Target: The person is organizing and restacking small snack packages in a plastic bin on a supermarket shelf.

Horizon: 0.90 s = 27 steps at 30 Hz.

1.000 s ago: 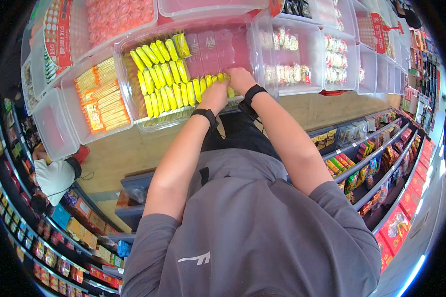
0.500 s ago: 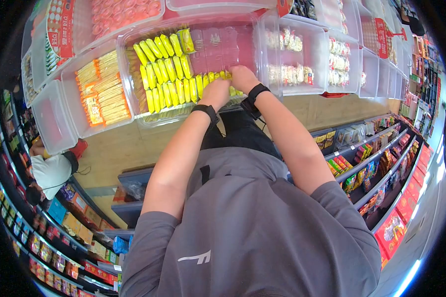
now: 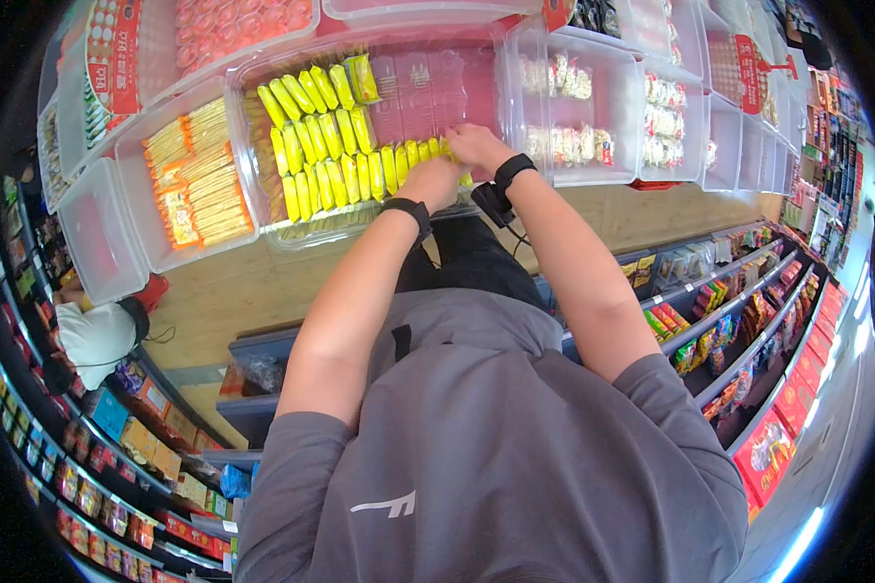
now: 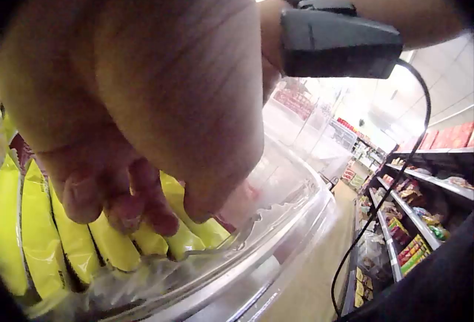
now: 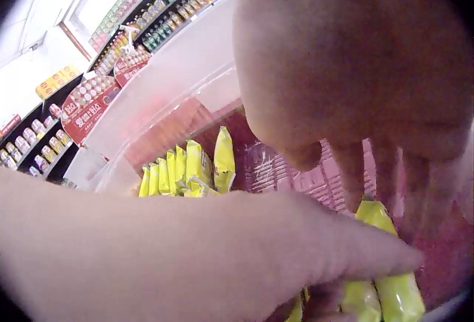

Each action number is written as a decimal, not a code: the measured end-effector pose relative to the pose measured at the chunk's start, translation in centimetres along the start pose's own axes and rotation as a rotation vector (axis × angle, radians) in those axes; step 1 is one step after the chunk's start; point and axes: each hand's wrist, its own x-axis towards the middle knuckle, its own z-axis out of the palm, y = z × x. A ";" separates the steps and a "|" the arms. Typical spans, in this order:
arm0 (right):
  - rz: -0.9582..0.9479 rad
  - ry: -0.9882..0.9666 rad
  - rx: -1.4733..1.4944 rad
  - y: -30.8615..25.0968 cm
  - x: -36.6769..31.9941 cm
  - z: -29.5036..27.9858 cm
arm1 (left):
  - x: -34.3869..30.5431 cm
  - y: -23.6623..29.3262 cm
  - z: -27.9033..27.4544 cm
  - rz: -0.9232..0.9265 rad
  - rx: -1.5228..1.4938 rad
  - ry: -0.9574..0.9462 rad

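Yellow packets (image 3: 345, 181) stand in rows in a clear plastic bin (image 3: 280, 239). My left hand (image 3: 433, 183) is at the right end of the front row; its bent fingers (image 4: 126, 211) rest on the packets (image 4: 44, 233) in the left wrist view. Just beyond it is my right hand (image 3: 478, 148). Seen from the right wrist, that hand (image 5: 363, 62) hangs its fingers down, nearly straight, touching or close to the top of a packet (image 5: 376, 215). One digit of the left hand (image 5: 296, 237) lies across the packets there.
Left of the bin, a container (image 3: 136, 231) holds orange-ended stick packs (image 3: 199, 180). On the right are containers of white packaged items (image 3: 569, 146). Snack shelves (image 3: 719, 321) line the right side, and a crouching person (image 3: 97, 340) is at the left.
Both hands have stayed at the front row's right end. My right hand has shifted slightly, its fingers spread a little more to the left.
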 end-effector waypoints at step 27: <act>-0.167 0.188 0.083 -9.7 15.6 -0.4 | 0.3 -1.4 0.9 -0.092 -0.346 0.050</act>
